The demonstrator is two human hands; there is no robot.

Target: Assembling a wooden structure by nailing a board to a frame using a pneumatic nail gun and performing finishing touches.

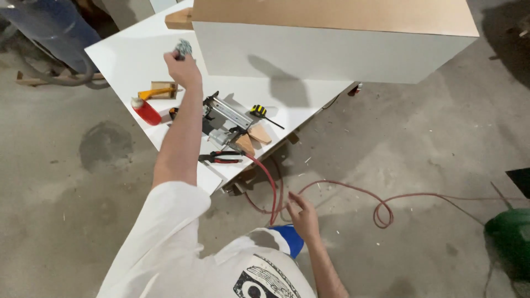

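The left hand (182, 67) is reaching out over the white table (127, 55), its fingers closing around a small grey-blue crumpled object (184, 47), possibly a rag, though its kind cannot be told for certain. The object is being held above the table surface, just beside the left front corner of a large white cabinet box (331, 52) that is resting on the table's far side, with a brown board (331, 14) forming its top. The right hand (302, 216) is hanging low over the concrete floor (414, 138), off the table's near corner, with its fingers loosely spread and holding nothing.

Along the near edge of the table several tools are lying together. A red bottle with a white cap (145, 111) is lying tilted near the left edge, with a yellow-handled tool on a small wooden block (157, 91) just behind it. A grey pneumatic nailer (223, 118) is sitting toward the near corner, beside a yellow-and-black tape measure (258, 110) and two wooden wedges (253, 138). Red-handled pliers (221, 158) are lying at the near edge. A red hose (381, 212) is running from the nailer down to the floor, looping to the right.
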